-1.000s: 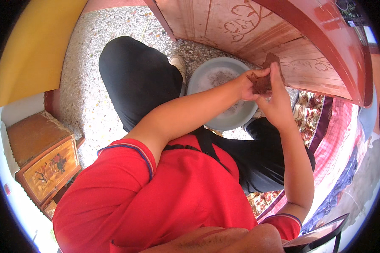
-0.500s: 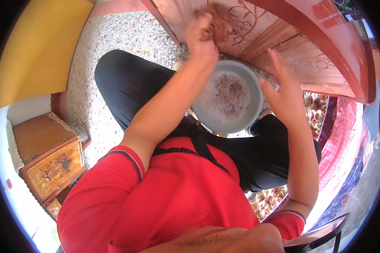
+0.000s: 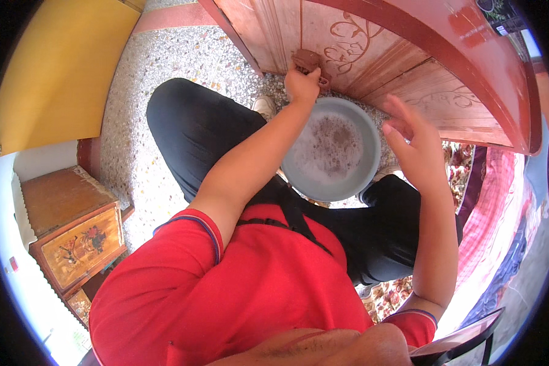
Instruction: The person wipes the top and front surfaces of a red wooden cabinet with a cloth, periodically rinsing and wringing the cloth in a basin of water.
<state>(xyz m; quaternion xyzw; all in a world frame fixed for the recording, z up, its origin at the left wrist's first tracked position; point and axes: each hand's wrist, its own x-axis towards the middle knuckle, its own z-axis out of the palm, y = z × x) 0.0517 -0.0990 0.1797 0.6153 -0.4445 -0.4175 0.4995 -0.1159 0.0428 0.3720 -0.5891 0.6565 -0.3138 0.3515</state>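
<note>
Beyond the round grey-blue basin (image 3: 373, 161), a crumpled brown cloth (image 3: 307, 59) is gripped by the left hand (image 3: 303, 84) at the carved pinkish-brown wooden panel (image 3: 352, 46); to the basin's right, the right hand (image 3: 416, 137) is held empty, uncurled. Wiping seems under way; what is left cannot be told.

Sunlit speckled floor (image 3: 177, 55), 1 yellow panel (image 3: 61, 79), flower-decorated wooden cabinet (image 3: 76, 222)

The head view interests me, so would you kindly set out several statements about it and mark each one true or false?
1. The left hand holds a cloth. True.
2. The cloth is white. False: it is brown.
3. The basin holds foamy liquid. True.
4. Both hands grip the cloth. False: the right hand is apart from it, with nothing visible in its grasp.
5. The panel bears a scroll pattern. True.
</note>
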